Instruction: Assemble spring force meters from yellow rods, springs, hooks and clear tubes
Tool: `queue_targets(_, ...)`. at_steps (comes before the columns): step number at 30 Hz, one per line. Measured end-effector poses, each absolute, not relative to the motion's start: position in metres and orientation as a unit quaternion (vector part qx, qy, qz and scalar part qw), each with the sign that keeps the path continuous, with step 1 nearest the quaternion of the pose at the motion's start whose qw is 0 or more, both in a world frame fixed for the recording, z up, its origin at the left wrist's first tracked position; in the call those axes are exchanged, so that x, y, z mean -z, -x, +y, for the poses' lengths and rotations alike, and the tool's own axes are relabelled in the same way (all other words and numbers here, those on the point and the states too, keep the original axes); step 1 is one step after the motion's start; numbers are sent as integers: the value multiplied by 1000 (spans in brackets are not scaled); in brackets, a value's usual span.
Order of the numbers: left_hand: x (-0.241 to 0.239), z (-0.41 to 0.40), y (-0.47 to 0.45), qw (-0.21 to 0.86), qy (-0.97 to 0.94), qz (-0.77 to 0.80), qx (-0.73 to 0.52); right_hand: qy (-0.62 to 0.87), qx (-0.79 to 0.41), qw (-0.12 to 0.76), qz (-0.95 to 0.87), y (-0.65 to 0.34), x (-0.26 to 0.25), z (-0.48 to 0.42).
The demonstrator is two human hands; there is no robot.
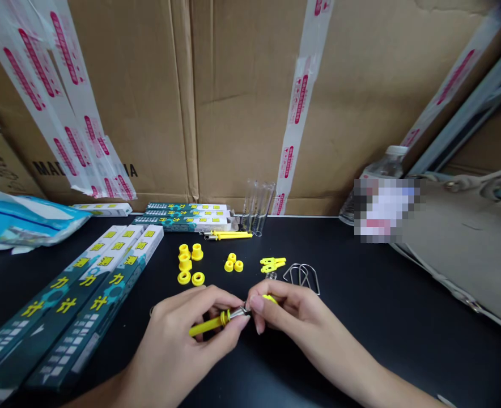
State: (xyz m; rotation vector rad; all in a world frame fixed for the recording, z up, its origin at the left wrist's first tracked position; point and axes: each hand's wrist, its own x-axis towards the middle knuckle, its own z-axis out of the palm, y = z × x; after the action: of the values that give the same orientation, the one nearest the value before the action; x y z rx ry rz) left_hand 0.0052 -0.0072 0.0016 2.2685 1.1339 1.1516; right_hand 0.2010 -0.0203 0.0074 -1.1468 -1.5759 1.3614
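Note:
My left hand (191, 334) is closed around a yellow rod (208, 326) with a metal spring at its tip. Pinched in my right hand (288, 311) is a small yellow plastic piece (270, 298), mostly hidden by the fingers. Both sets of fingertips meet at the spring end. Just beyond them lie flat yellow pieces (272, 264), metal rings (271, 275) and bent wire hooks (302, 276). Several yellow collars (185, 262) and smaller yellow caps (234, 264) sit farther left on the black table (339, 317).
Long printed boxes (97, 283) lie at left, with more boxes (182, 214) at the back. Beside those are yellow rods (231, 235) and upright clear tubes (257, 207). A plastic bottle (393, 161) and a beige bag (463, 238) stand at right; a blue packet (29, 218) is far left.

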Motion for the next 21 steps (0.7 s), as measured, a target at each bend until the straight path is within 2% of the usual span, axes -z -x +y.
queue_targets(4, -3, -5, -5, 223, -769, 433, -413, 474, -443, 411, -641, -203, -4, -23)
queue_targets(9, -2, -1, -4, 337, -726, 469, -374, 464, -311, 415, -718, -206, -4, -25)
queue_targets(12, -2, 1, -3, 394, -698, 474, -363, 461, -334, 426, -703, -206, -1, -24)
queue_targets(17, -3, 2, -3, 438, -668, 474, -371, 446, -439, 456, -633, -204, 6, -20)
queue_targets(21, -6, 6, -3, 479, -646, 465, -370, 438, -463, 465, -614, -201, 4, -20)
